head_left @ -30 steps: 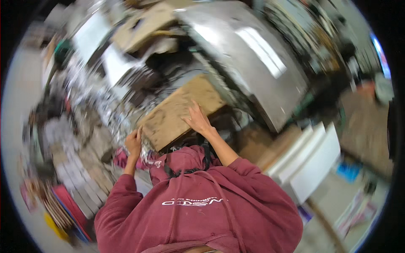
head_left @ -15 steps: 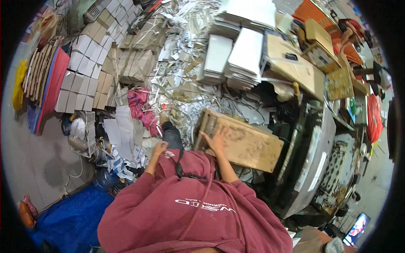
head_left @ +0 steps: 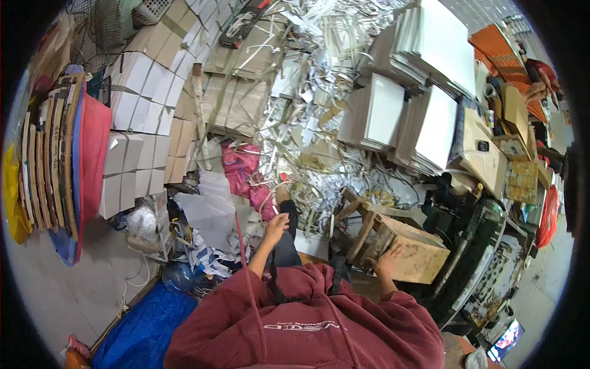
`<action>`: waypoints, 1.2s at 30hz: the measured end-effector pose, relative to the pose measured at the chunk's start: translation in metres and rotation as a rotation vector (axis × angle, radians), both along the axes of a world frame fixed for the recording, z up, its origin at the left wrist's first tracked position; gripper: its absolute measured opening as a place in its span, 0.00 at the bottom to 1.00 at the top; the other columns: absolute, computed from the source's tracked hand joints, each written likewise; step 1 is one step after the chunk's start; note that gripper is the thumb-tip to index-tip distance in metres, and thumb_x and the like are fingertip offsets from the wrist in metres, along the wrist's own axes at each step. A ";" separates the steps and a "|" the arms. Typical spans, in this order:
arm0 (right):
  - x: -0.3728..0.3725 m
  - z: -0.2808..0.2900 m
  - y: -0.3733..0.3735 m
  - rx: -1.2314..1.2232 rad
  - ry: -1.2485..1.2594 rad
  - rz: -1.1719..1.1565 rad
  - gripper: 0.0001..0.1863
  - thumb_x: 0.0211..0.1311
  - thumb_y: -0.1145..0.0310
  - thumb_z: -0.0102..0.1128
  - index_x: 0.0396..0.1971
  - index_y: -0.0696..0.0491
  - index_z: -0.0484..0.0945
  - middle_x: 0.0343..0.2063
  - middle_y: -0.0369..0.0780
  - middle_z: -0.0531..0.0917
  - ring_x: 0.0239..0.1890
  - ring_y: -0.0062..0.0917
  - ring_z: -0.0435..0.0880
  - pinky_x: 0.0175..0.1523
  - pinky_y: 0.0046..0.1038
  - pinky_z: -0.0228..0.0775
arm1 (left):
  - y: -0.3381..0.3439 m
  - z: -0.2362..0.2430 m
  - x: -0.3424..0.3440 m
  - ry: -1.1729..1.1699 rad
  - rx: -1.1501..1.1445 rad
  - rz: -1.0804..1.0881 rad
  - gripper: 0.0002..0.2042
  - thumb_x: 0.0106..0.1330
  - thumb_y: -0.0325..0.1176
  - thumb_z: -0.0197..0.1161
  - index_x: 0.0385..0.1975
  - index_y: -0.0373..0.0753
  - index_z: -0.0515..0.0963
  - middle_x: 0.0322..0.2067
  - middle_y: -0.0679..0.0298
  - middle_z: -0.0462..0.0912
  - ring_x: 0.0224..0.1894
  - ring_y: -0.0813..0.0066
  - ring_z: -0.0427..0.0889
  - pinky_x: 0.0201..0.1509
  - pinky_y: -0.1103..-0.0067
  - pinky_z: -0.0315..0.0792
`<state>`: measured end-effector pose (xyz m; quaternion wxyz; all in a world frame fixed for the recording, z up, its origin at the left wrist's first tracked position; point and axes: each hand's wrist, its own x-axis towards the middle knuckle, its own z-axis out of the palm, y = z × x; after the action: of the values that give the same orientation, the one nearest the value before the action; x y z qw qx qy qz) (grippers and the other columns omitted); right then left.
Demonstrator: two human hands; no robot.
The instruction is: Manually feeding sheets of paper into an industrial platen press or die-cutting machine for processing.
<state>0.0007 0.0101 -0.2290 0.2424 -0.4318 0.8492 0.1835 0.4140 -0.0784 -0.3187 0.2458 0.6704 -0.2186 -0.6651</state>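
Right grip (head_left: 386, 261), fingers spread apart, rests on the wooden stand (head_left: 421, 252) just beneath it; over to the left grip (head_left: 276, 229), curled with fingers together, pink bundle (head_left: 241, 165) lying just beyond it!

A white sliver (head_left: 275, 210) at the fingertips of the left hand (head_left: 276, 228) is too small to identify. The right hand (head_left: 388, 259) covers part of a box (head_left: 424, 253); a hoodie (head_left: 301, 326) hides the upper leg (head_left: 284, 249) beside the left hand. Left of both hands, a tarp (head_left: 138, 329) runs off the lower edge.
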 end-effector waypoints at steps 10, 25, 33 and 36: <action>0.030 -0.029 -0.016 0.074 0.070 -0.354 0.70 0.44 0.43 0.71 0.65 0.69 0.27 0.67 0.63 0.32 0.68 0.64 0.31 0.70 0.54 0.31 | 0.136 -0.013 0.149 -0.340 0.326 -0.689 0.20 0.68 0.47 0.54 0.40 0.33 0.80 0.33 0.55 0.84 0.35 0.64 0.82 0.40 0.71 0.73; 0.072 -0.150 -0.142 0.108 -0.624 -0.225 0.33 0.55 0.41 0.56 0.49 0.56 0.78 0.49 0.55 0.77 0.53 0.48 0.75 0.57 0.38 0.66 | -0.130 -0.022 0.087 -0.043 0.103 -0.875 0.19 0.67 0.47 0.56 0.41 0.34 0.79 0.35 0.56 0.84 0.35 0.66 0.82 0.39 0.73 0.73; 0.088 -0.171 -0.379 0.058 -0.672 -0.413 0.47 0.52 0.28 0.52 0.56 0.58 0.69 0.51 0.51 0.73 0.48 0.38 0.77 0.51 0.35 0.68 | -0.340 -0.065 0.023 -0.595 0.006 -0.356 0.25 0.66 0.52 0.55 0.51 0.35 0.72 0.39 0.49 0.82 0.46 0.48 0.80 0.50 0.63 0.70; 0.135 -0.161 -0.439 0.292 -0.526 -0.140 0.59 0.46 0.28 0.56 0.70 0.49 0.44 0.66 0.59 0.54 0.66 0.53 0.58 0.66 0.41 0.57 | -0.444 -0.128 -0.008 -0.542 -0.262 -0.313 0.28 0.66 0.54 0.54 0.55 0.35 0.68 0.43 0.47 0.81 0.49 0.48 0.78 0.52 0.64 0.70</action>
<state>0.1361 -0.4292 -0.3898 0.5253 -0.3658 0.7496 0.1683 0.4065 -0.5225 -0.4463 0.1579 0.7439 -0.4599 -0.4585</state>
